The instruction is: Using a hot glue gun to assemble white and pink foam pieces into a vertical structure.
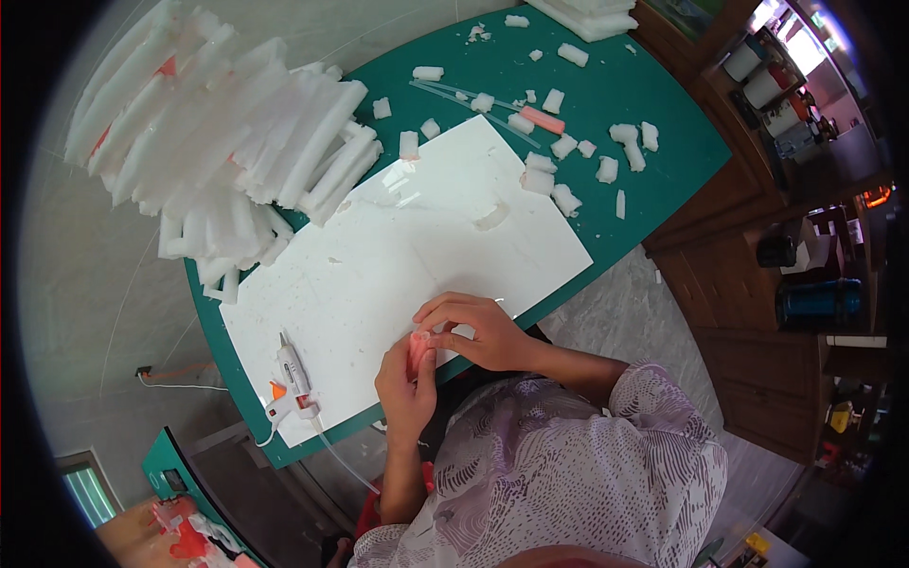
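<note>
1. Green table (pixel 653 204): carries everything, the white board (pixel 379 275) included. I'd guess a knock on its edge could shift the loose stuff.
2. White board: my landmark. Surface looks glossy, so anything light on it could slide if a wrist brushes past.
3. Foam pile (pixel 222 123): white strips heaped beyond the board's far-left edge, stacked untidily. I read it as topple-prone; pulling out a low strip would do it.
4. Hands: together at the board's near edge. Left hand (pixel 407 386) grips the pink piece (pixel 417 357) between thumb and fingers; right hand (pixel 481 331) has thumb and fingertips closed on its upper end. Too hard a squeeze may dent or tear it.
5. Glue gun (pixel 295 369): at the board's near-left corner, left of the hands. Can't tell if hot. If it is, a sideways left forearm risks a burn; a snagged white cord (pixel 265 439) could drag it off.
6. Pink block (pixel 543 120): off the board's far-right corner among white scraps (pixel 568 199). A sweeping arm could scatter the lot.
7. Pink piece: at the board's near edge. Fingers hide most of it, so I could miss a slip; dropped, it might go over the edge.
</note>
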The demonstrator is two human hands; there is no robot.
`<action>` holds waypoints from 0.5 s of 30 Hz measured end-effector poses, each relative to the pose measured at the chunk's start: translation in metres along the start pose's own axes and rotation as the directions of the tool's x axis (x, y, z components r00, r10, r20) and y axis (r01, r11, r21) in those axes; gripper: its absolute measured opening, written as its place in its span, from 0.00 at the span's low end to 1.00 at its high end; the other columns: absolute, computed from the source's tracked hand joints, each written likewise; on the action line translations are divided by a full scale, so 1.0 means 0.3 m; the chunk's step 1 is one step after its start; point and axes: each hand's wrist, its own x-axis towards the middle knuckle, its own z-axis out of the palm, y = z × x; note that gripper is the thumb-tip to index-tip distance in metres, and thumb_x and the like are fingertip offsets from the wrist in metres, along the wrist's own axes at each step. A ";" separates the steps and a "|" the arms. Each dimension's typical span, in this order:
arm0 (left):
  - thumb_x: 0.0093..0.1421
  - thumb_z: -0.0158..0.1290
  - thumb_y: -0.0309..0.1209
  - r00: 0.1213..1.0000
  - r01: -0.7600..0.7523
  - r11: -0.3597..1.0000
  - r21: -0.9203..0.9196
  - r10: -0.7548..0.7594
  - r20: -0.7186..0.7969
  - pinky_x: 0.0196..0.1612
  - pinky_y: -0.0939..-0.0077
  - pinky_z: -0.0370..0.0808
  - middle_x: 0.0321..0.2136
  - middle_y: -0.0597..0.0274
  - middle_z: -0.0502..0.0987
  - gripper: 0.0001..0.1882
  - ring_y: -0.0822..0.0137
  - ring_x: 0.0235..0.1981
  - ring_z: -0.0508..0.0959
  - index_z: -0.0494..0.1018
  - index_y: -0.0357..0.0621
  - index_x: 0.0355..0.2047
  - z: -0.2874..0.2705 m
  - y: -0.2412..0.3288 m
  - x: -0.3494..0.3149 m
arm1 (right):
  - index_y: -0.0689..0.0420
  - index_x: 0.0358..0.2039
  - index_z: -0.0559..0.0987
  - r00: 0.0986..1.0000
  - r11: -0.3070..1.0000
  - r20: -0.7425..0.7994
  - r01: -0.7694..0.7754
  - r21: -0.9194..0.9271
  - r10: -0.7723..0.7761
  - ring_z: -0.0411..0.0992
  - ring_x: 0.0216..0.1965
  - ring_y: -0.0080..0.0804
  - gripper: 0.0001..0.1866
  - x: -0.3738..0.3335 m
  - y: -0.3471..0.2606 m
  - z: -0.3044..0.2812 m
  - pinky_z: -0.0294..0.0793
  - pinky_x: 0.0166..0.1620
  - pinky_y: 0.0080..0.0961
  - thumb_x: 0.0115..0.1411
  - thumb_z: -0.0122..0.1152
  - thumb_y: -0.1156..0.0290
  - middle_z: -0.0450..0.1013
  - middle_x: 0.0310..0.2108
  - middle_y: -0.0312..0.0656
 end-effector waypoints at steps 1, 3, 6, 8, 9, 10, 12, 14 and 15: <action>0.63 0.56 0.26 1.000 0.003 1.000 0.004 -0.003 -0.001 0.35 0.72 0.76 0.30 0.48 0.79 0.13 0.58 0.30 0.81 0.74 0.32 0.46 0.000 0.013 0.000 | 0.57 0.39 0.82 1.000 1.000 0.003 0.000 0.004 0.000 0.77 0.43 0.34 0.09 0.001 0.007 0.000 0.77 0.45 0.26 0.57 0.64 0.80 0.77 0.46 0.42; 0.64 0.55 0.28 0.992 0.125 0.991 -0.048 -0.125 0.003 0.41 0.73 0.75 0.32 0.50 0.80 0.13 0.67 0.36 0.80 0.74 0.32 0.46 0.005 0.034 0.002 | 0.58 0.40 0.81 0.998 0.998 0.000 0.059 -0.020 -0.059 0.77 0.44 0.34 0.10 0.003 0.018 -0.004 0.76 0.45 0.27 0.57 0.63 0.80 0.77 0.45 0.42; 0.64 0.55 0.28 0.991 0.133 0.991 -0.005 -0.133 0.002 0.41 0.73 0.74 0.32 0.50 0.81 0.13 0.66 0.35 0.80 0.74 0.32 0.46 0.018 0.037 0.004 | 0.59 0.42 0.80 0.999 0.998 0.033 -0.007 0.064 0.005 0.77 0.44 0.34 0.10 0.002 0.016 -0.017 0.76 0.45 0.27 0.58 0.63 0.79 0.77 0.45 0.43; 0.64 0.55 0.28 0.991 0.134 0.991 -0.005 -0.134 0.012 0.41 0.73 0.74 0.32 0.50 0.81 0.13 0.66 0.35 0.80 0.74 0.32 0.46 0.032 0.048 0.008 | 0.59 0.42 0.80 1.000 0.998 0.024 0.005 0.060 -0.006 0.77 0.44 0.35 0.10 -0.006 0.025 -0.030 0.76 0.45 0.27 0.58 0.63 0.79 0.77 0.45 0.43; 0.65 0.55 0.28 0.990 0.137 0.991 -0.007 -0.137 0.018 0.41 0.73 0.74 0.33 0.50 0.81 0.13 0.66 0.35 0.80 0.74 0.32 0.46 0.040 0.053 0.012 | 0.60 0.42 0.79 1.000 0.998 0.020 0.018 0.054 -0.019 0.77 0.44 0.35 0.10 -0.010 0.030 -0.038 0.76 0.45 0.28 0.59 0.63 0.78 0.77 0.45 0.43; 0.65 0.55 0.28 0.991 0.127 0.992 -0.010 -0.127 0.032 0.41 0.73 0.74 0.33 0.50 0.81 0.13 0.66 0.35 0.80 0.74 0.32 0.46 0.048 0.053 0.014 | 0.60 0.42 0.79 1.000 0.999 0.003 0.018 0.048 -0.018 0.77 0.44 0.35 0.10 -0.015 0.033 -0.048 0.76 0.45 0.28 0.59 0.63 0.78 0.77 0.45 0.43; 0.65 0.55 0.29 0.993 0.106 0.993 0.043 -0.108 0.045 0.42 0.73 0.74 0.33 0.50 0.81 0.13 0.67 0.36 0.79 0.74 0.32 0.46 0.056 0.044 0.010 | 0.60 0.42 0.79 1.000 0.999 0.014 0.019 0.036 -0.020 0.76 0.44 0.36 0.10 -0.029 0.034 -0.062 0.76 0.44 0.28 0.59 0.62 0.78 0.77 0.45 0.44; 0.65 0.55 0.29 0.996 0.074 0.996 0.044 -0.075 0.040 0.40 0.72 0.76 0.32 0.48 0.81 0.13 0.64 0.35 0.81 0.74 0.32 0.46 0.065 0.035 0.004 | 0.61 0.43 0.79 1.000 0.999 0.031 0.004 0.049 -0.005 0.76 0.44 0.36 0.10 -0.031 0.026 -0.075 0.76 0.44 0.28 0.60 0.62 0.77 0.77 0.45 0.44; 0.64 0.55 0.29 0.998 0.059 0.997 0.055 -0.060 0.019 0.39 0.70 0.77 0.31 0.46 0.80 0.14 0.61 0.34 0.82 0.74 0.31 0.47 0.070 0.035 -0.001 | 0.61 0.43 0.79 0.998 0.997 0.068 -0.015 0.077 0.009 0.76 0.43 0.37 0.10 -0.035 0.021 -0.080 0.76 0.44 0.28 0.60 0.62 0.77 0.77 0.45 0.44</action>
